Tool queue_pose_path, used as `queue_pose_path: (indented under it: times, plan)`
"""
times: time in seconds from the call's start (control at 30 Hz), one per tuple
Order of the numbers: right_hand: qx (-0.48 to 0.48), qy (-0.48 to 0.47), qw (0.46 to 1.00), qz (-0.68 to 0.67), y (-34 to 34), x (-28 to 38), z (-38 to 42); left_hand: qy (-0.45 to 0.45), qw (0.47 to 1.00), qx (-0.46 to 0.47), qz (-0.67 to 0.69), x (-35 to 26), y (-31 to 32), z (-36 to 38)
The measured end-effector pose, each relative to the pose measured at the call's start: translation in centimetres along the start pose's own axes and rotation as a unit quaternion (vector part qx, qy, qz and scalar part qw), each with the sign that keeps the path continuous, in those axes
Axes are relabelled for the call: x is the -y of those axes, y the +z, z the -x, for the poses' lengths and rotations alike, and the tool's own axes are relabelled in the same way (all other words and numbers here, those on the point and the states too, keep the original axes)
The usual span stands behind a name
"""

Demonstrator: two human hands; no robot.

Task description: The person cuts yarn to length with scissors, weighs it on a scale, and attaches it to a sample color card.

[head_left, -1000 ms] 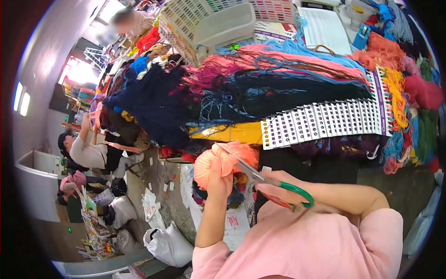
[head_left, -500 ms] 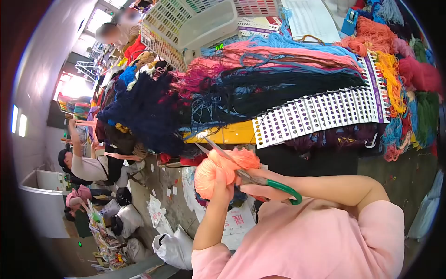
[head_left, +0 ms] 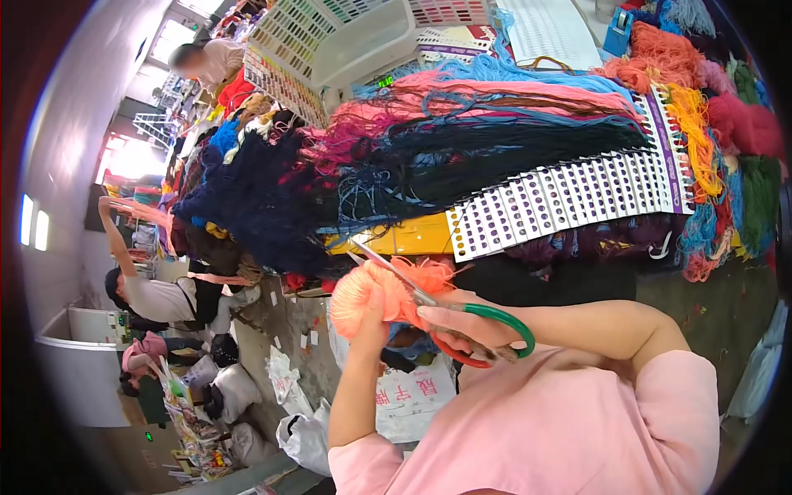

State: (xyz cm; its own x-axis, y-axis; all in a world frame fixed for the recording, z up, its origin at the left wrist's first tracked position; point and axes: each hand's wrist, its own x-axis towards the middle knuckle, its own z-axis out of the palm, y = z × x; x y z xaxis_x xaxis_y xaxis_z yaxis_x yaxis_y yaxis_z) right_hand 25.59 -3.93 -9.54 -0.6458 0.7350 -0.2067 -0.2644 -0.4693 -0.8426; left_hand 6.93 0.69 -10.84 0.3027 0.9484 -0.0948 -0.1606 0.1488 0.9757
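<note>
A coral-orange skein of thread is bunched in my left hand, with the fingers wrapped round it. My right hand grips a pair of scissors that has one green and one red handle. Slightly parted, the blades lie across the skein, their tips pointing up and left toward the table edge. Both hands are close together in front of the table. Just beyond the blade tips is a yellow strip along the table edge, beside a white card with rows of holes.
Long dark threads and pink threads cover the table, with a navy heap at left. Behind stands a white plastic bin. A co-worker stretches pink strands at left. White bags lie on the floor.
Both hands, with the skein and scissors, have shifted slightly left. The scissors have turned so the red handle shows. At left, the co-worker's raised arm has moved farther left with the strands.
</note>
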Motion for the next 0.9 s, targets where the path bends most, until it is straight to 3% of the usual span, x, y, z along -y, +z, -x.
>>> queue_pose_path:
  times: [0.13, 0.17, 0.27, 0.33, 0.4, 0.43, 0.53, 0.57, 0.67, 0.7, 0.77, 0.83, 0.9]
  plan:
    - [0.012, 0.039, 0.997, -0.063, -0.8, -0.7, 1.4, -0.041, 0.999, -0.012, 0.024, -1.3, -1.8, -0.4]
    - [0.011, 0.056, 0.995, -0.086, -1.0, -0.8, 1.9, -0.047, 0.998, -0.032, -0.031, -1.4, -2.2, -0.7]
    - [-0.040, 0.014, 0.987, -0.153, -1.9, -1.4, 1.8, 0.032, 0.998, 0.039, -0.027, -3.2, -2.7, -1.9]
    - [0.008, 0.016, 0.986, -0.167, -2.1, -0.6, 2.8, 0.141, 0.982, -0.016, -0.122, -5.0, -2.0, -2.6]
    - [0.039, -0.031, 0.989, -0.140, -1.4, -0.9, 3.4, 0.175, 0.964, -0.030, -0.199, -6.9, -2.2, -3.1]
    - [0.148, 0.017, 0.975, -0.162, -2.0, -1.4, 3.2, 0.180, 0.961, -0.014, -0.209, -8.0, -1.6, -3.2]
    - [0.206, 0.084, 0.953, -0.203, -0.4, -2.3, 2.1, 0.191, 0.937, 0.028, -0.292, -9.8, 0.0, -3.0]
    - [0.199, 0.111, 0.952, -0.203, 0.5, -2.4, 1.0, 0.193, 0.924, 0.041, -0.328, -9.8, 0.3, -3.0]
    - [0.207, 0.079, 0.939, -0.263, 1.5, -2.1, -1.6, 0.265, 0.890, 0.036, -0.368, -8.2, 0.3, -2.6]
    - [0.193, 0.070, 0.937, -0.283, 1.6, -1.5, -2.1, 0.251, 0.879, 0.064, -0.400, -8.1, 0.3, -2.0]
    - [0.167, 0.057, 0.931, -0.321, 1.3, -0.2, -2.9, 0.242, 0.927, 0.061, -0.280, -6.5, -0.2, -1.5]
    - [0.171, -0.001, 0.947, -0.271, 0.8, -0.1, -3.0, 0.224, 0.965, 0.018, -0.137, -5.3, -0.4, -1.1]
    - [0.156, -0.034, 0.959, -0.236, 0.7, -0.3, -2.8, 0.096, 0.990, -0.030, 0.102, -4.7, 0.6, -0.4]
